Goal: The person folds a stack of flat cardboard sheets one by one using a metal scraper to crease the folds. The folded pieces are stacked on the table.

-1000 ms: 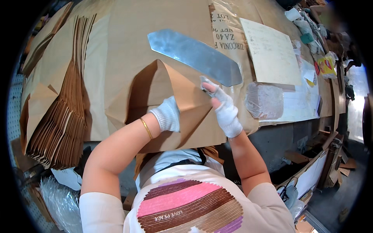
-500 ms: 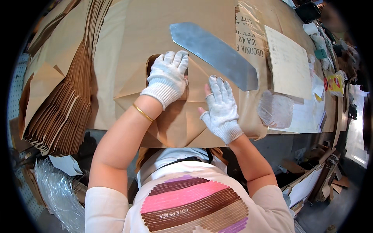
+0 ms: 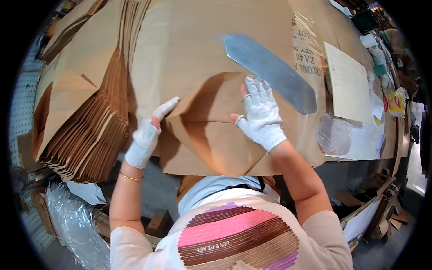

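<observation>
A brown kraft paper bag (image 3: 220,108) lies on the work surface before me, its near end spread into a pointed, diamond-like opening with creases. My right hand (image 3: 262,116), in a white glove with bare thumb tip, rests flat on the right part of this opening, fingers stretched. At the left edge of the opening is my left hand (image 3: 150,132), also gloved, its fingers extended beside the raised paper flap; whether it touches the flap I cannot tell. A flat grey metal plate (image 3: 272,74) with angled ends lies on the paper just beyond my right hand.
To the left stands a fanned stack of brown paper bags (image 3: 85,139). On the right lie a pale board (image 3: 346,83), a clear plastic piece (image 3: 334,134) and white sheets. Clear plastic strips (image 3: 74,220) hang at lower left; a yellow packet (image 3: 396,102) sits far right.
My left hand has moved left and nearer me, off the middle of the bag. The bag's end now stands spread wider. My right hand stays flat on it; the whole view has shifted slightly.
</observation>
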{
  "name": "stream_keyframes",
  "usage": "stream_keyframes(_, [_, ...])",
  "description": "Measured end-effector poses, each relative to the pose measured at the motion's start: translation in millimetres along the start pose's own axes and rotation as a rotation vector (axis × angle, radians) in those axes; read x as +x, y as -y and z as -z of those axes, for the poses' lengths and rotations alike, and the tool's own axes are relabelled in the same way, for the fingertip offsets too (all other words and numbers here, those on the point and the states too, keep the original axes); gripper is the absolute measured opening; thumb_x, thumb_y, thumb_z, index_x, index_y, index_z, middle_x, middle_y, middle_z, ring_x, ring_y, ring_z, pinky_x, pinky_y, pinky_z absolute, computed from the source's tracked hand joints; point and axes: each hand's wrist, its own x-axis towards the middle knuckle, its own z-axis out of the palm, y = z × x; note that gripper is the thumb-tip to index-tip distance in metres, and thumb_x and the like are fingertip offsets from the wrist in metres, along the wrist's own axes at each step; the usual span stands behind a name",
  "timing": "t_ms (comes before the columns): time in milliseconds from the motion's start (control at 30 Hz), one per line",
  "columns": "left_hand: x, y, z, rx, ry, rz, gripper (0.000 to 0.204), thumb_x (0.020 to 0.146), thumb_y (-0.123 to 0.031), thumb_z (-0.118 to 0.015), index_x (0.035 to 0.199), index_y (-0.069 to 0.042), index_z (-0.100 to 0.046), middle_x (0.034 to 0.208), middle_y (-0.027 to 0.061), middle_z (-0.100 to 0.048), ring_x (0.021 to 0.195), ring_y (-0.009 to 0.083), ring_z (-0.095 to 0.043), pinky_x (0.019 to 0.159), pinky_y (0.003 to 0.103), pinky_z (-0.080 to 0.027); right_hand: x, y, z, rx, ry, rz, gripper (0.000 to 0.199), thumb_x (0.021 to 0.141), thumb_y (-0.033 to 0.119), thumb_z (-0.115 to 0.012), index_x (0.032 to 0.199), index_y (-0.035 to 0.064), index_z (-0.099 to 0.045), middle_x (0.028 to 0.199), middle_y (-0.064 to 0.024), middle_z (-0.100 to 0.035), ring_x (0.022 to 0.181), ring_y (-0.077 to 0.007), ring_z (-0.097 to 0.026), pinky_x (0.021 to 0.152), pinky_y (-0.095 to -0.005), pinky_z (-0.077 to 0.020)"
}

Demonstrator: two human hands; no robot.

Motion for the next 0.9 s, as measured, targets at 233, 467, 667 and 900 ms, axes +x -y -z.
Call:
stream_keyframes(233, [-2.1, 21.8, -32.2, 0.73, -0.146, -0.337, 0.072, 0.098, -0.047, -0.059, 0.15, 0.002, -0.048, 0.157, 0.0243, -0.045, 0.146, 0.047, -0.039, 0.121, 0.052, -0.033, 3.8, 1.3, -3.1, -0.031, -0.003, 0.007, 0.085, 0.085, 0.046, -0.075, 0.147, -0.0056, -0.049, 0.159, -0.0259, -0.039, 0.151, -0.0449, -0.03, 0.126, -0.0544, -0.0203])
stream_keyframes(467, [-0.2, 23.5, -43.2, 0.939, -0.158, -0.393, 0.081, 0.091, -0.044, -0.069, 0.154, -0.001, -0.04, 0.155, 0.0253, -0.044, 0.142, 0.0514, -0.041, 0.117, 0.056, -0.036, 2.5, 0.9, -5.8, -0.065, -0.021, 0.028, 0.083, 0.085, 0.044, -0.076, 0.147, -0.004, -0.049, 0.16, -0.0249, -0.038, 0.15, -0.0447, -0.032, 0.126, -0.0542, -0.0217])
stream_keyframes(667, [0.8, 26.2, -37.5, 0.847, -0.16, -0.343, 0.08, 0.096, -0.054, -0.062, 0.151, 0.002, -0.046, 0.154, 0.0257, -0.048, 0.146, 0.0469, -0.039, 0.121, 0.05, -0.034, 1.2, 0.3, -6.2, -0.058, -0.067, 0.032, 0.079, 0.084, 0.043, -0.076, 0.144, -0.0039, -0.053, 0.158, -0.025, -0.041, 0.148, -0.0452, -0.035, 0.125, -0.0546, -0.0238])
stream_keyframes(900, [-1.5, 26.8, -27.2, 0.215, -0.155, -0.209, 0.075, 0.107, -0.056, -0.044, 0.149, 0.005, -0.05, 0.156, 0.0193, -0.05, 0.151, 0.0351, -0.038, 0.124, 0.043, -0.029, 0.6, 0.1, -2.7, -0.028, -0.102, 0.027, 0.076, 0.084, 0.044, -0.076, 0.139, -0.0054, -0.057, 0.154, -0.0249, -0.045, 0.145, -0.0457, -0.039, 0.124, -0.0545, -0.0262])
